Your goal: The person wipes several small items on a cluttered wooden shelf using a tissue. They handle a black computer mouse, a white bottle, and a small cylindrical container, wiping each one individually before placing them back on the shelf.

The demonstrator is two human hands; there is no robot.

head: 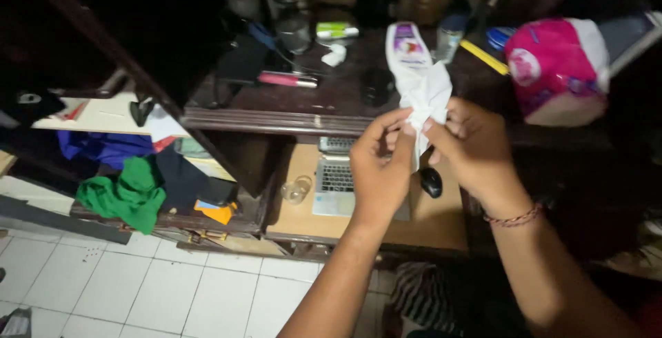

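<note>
White crumpled tissue [427, 96], seemingly paper, between both hands.

Single head camera, looking down, close over hands [427, 155] at dark desk [276, 114].

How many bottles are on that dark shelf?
1 clearly: a white bottle with a purple label, lying just behind the white tissue held by both hands. Dim shapes at the back may be more.

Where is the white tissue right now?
In the head view, the white tissue sits just right of centre, pinched between the left hand and right hand, in front of the white bottle lying on the dark shelf.
</note>
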